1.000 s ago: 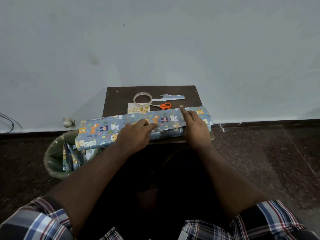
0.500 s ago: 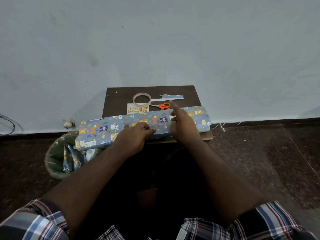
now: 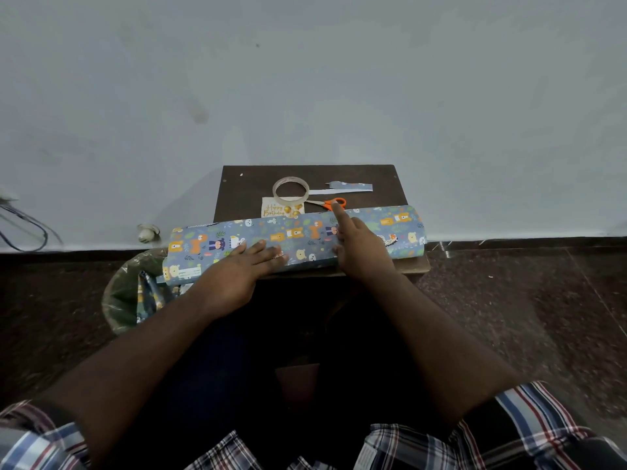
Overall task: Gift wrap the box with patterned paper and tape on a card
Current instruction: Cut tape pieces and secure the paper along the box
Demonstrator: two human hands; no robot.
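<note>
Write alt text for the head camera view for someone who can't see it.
A person's left hand presses flat on a box in blue animal-print paper on a small dark table, while the right hand reaches toward orange scissors, a tape roll and a birthday card behind it.

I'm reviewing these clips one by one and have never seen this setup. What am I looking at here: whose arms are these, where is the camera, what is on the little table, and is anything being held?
There is no machine here. The single picture comes from a camera worn on a person's head, looking forward and down, so the two arms are the wearer's own.

A small dark table stands against the wall. Across its near edge lies a long bundle of blue animal-print wrapping paper. The left hand lies flat on it with fingers straight. The right hand rests on the paper too, its index finger stretched toward the orange-handled scissors. Neither hand grips anything.

Behind the paper sit a roll of clear tape, a Happy Birthday card and a cut paper strip. A bin with paper scraps stands on the floor to the left.
</note>
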